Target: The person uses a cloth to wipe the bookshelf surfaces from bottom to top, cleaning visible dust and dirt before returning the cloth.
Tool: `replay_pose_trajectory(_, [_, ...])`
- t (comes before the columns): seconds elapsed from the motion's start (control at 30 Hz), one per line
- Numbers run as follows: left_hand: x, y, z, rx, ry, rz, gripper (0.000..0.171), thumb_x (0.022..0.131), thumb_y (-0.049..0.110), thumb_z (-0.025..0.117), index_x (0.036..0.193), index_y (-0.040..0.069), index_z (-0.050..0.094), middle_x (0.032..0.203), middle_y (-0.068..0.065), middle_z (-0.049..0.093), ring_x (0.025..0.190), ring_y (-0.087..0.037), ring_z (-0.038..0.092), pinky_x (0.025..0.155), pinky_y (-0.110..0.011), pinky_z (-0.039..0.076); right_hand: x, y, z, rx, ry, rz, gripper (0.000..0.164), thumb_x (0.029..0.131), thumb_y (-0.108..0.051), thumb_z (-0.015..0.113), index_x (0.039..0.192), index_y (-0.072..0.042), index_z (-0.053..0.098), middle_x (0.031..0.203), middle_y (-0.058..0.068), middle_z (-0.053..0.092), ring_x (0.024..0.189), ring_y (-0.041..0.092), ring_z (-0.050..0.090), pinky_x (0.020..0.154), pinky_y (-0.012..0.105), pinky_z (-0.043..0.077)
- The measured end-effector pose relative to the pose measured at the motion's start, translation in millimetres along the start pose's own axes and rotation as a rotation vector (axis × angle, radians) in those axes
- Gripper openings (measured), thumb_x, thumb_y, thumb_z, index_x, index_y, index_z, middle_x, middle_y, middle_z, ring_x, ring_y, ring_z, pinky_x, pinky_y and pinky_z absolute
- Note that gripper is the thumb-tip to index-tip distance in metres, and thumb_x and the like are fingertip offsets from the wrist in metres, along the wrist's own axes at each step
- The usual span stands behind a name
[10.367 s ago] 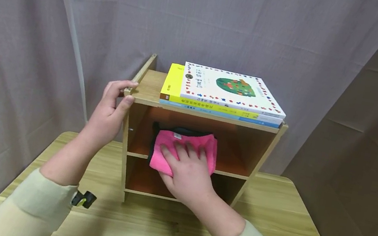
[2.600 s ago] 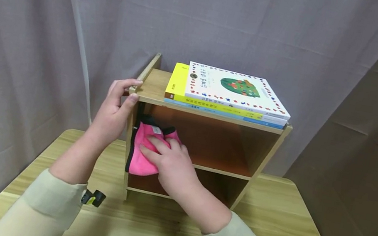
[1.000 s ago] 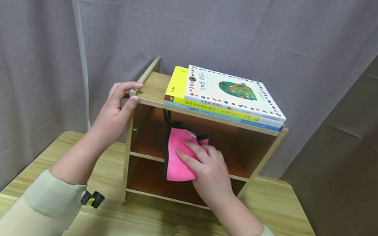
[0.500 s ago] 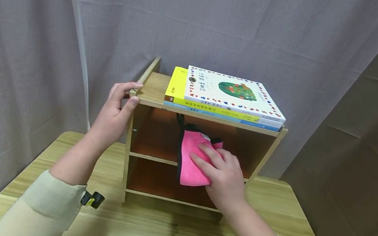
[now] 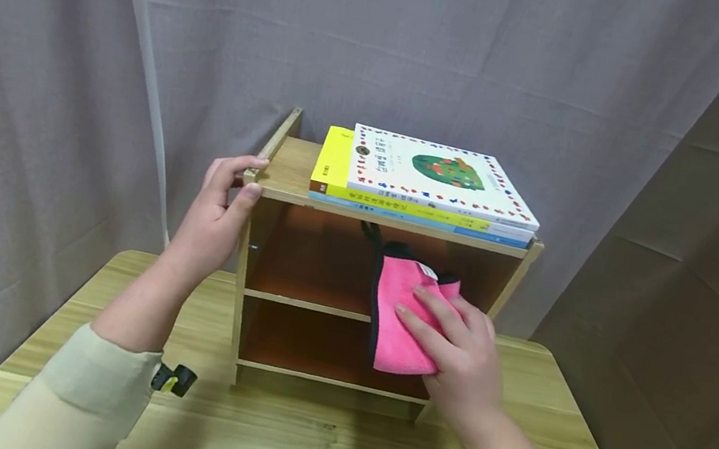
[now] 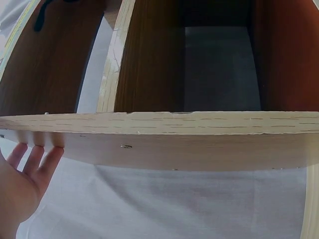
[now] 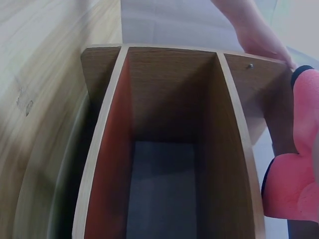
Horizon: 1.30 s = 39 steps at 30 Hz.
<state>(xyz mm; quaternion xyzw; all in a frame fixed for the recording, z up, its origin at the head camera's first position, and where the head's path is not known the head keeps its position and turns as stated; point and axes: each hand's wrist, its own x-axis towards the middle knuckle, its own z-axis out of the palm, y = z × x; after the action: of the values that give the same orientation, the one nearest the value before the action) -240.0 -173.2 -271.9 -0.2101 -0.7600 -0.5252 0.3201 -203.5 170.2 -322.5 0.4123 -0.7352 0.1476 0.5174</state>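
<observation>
A small wooden bookshelf [image 5: 309, 304] with two open compartments stands on the table. My left hand [image 5: 206, 225] grips its upper left front corner, thumb on the front edge. In the left wrist view the fingers [image 6: 47, 167] lie against the outer face of the side panel [image 6: 199, 149]. My right hand [image 5: 468, 364] holds a folded pink cloth [image 5: 395, 327] with black trim at the right half of the upper compartment's opening; the cloth hangs down past the middle board. The right wrist view shows the cloth [image 7: 286, 184] at the right edge, with most of that hand out of frame.
Several books [image 5: 447, 176] lie stacked on top of the shelf, the uppermost white with a green picture. The wooden table [image 5: 262, 448] extends in front and to both sides. Grey curtains [image 5: 420, 43] hang behind, and a brown fabric wall [image 5: 686, 258] rises at the right.
From the left side of the upper compartment, the right hand has carried the cloth rightward, and slightly toward the front lately. The left hand keeps its hold on the corner.
</observation>
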Motion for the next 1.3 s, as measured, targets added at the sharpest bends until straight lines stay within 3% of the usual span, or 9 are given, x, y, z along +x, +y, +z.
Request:
replay_pose_trajectory(0.2, [-0.9, -2.3, -0.4, 0.010, 0.001, -0.002, 0.032, 0.106, 0.024, 0.047, 0.138, 0.019, 0.049, 0.130, -0.011, 0.041, 0.117, -0.025, 0.043, 0.088, -0.041, 0.039, -2.3, 2.1, -16.3, -0.003, 0.077, -0.009, 0.028, 0.100, -0.030, 0.056, 0.106, -0.014, 0.078, 0.117, 0.012, 0.070, 0.103, 0.043, 0.060, 0.078, 0.054, 0.045])
replay_pose_trajectory(0.5, [-2.0, -3.3, -1.2, 0.011, 0.001, -0.008, 0.032, 0.106, 0.024, 0.047, 0.138, 0.019, 0.048, 0.131, -0.012, 0.040, 0.118, -0.026, 0.043, 0.088, -0.042, 0.039, 9.8, 2.0, -38.5, -0.036, 0.296, -0.023, 0.026, 0.097, -0.030, 0.064, 0.092, -0.009, 0.079, 0.102, 0.017, 0.073, 0.092, 0.047, 0.062, 0.080, 0.048, 0.044])
replay_pose_trajectory(0.73, [-2.0, -2.6, -1.6, 0.019, 0.000, -0.008, 0.033, 0.106, 0.024, 0.046, 0.138, 0.019, 0.048, 0.131, -0.011, 0.040, 0.118, -0.025, 0.042, 0.087, -0.041, 0.040, 14.9, 6.3, -47.7, -0.071, 0.451, 0.014, 0.018, 0.093, -0.023, 0.069, 0.088, -0.011, 0.080, 0.097, 0.016, 0.074, 0.089, 0.047, 0.062, 0.089, 0.040, 0.048])
replay_pose_trajectory(0.97, [-2.4, -2.8, -1.4, 0.012, 0.008, 0.001, 0.032, 0.106, 0.023, 0.047, 0.137, 0.018, 0.049, 0.132, -0.012, 0.041, 0.116, -0.026, 0.043, 0.087, -0.042, 0.039, 18.0, 17.7, -56.7, -0.128, 0.591, 0.097, 0.016, 0.091, -0.029, 0.072, 0.091, -0.017, 0.082, 0.099, 0.014, 0.074, 0.096, 0.043, 0.063, 0.092, 0.038, 0.048])
replay_pose_trajectory(1.3, [-0.1, -1.8, 0.7, 0.005, 0.005, 0.017, 0.032, 0.106, 0.021, 0.047, 0.138, 0.018, 0.049, 0.131, -0.012, 0.041, 0.116, -0.026, 0.043, 0.088, -0.041, 0.039, 18.6, 40.4, -63.0, -0.192, 0.627, 0.204, 0.016, 0.090, -0.029, 0.073, 0.097, -0.016, 0.081, 0.109, 0.013, 0.072, 0.104, 0.040, 0.060, 0.092, 0.038, 0.046])
